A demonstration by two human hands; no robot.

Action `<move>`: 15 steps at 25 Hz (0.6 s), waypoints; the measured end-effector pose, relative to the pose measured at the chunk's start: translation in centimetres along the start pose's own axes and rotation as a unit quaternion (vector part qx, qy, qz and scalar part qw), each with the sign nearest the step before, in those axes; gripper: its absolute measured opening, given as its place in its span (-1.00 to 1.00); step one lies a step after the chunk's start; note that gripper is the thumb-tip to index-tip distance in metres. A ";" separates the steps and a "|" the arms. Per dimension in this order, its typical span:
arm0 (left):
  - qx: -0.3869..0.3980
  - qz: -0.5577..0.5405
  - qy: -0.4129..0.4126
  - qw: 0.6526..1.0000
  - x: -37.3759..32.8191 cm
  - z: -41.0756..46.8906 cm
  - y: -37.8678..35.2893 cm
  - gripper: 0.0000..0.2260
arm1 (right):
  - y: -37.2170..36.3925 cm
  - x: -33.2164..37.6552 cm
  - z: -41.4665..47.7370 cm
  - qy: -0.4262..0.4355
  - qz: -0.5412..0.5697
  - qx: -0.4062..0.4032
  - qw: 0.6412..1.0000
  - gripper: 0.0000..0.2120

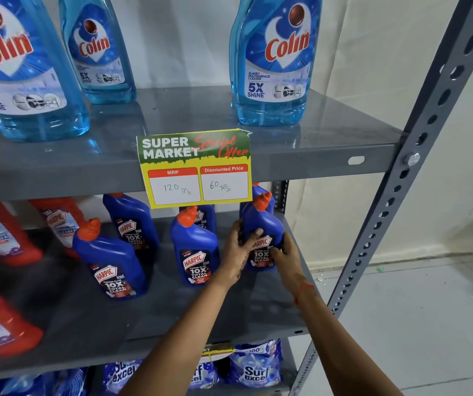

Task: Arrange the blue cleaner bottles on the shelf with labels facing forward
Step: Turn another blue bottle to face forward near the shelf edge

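Head view, held bottle: blue Harpic bottle upright at the middle shelf's right end, label forward.
Left hand: fingers wrapped on its left side, thumb across the label.
Right hand: fingers curled round its right side.
Risk: neighbouring bottle stands near; a wide twist could topple it.
Risk: price card overhangs the cap.

We see even, bright light; the grey shelf shows soft glare, and edges blur and bend.
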State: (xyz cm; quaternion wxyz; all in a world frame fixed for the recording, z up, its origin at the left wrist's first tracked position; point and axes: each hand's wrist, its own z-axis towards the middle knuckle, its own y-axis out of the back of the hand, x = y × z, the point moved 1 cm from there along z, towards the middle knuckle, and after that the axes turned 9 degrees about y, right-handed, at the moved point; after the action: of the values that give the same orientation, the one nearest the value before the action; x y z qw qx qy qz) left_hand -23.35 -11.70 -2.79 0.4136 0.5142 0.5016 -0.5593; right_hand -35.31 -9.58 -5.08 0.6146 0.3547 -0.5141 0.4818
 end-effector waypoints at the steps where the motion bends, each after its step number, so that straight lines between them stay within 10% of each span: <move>1: -0.002 0.004 0.002 1.000 0.0 -0.1 0.0 -0.75 | 0.0 -0.3 0.0 -0.003 -0.001 0.000 1.000 -0.56; 9: -0.055 -0.012 0.081 0.995 4.8 -2.3 0.7 -0.55 | 0.4 -1.5 -1.4 -0.025 -0.114 -0.145 0.983 -0.44; 15: 0.004 0.091 0.077 0.993 5.7 -1.6 2.1 -0.57 | 0.1 -1.4 -2.0 -0.060 -0.250 0.012 0.966 -0.62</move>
State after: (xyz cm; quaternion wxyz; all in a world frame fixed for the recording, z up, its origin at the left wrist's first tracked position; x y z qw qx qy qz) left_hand -21.78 -10.09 -8.67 0.4206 0.6012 0.4809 -0.4799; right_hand -34.87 -7.98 -6.90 0.6794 0.5077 -0.4386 0.2972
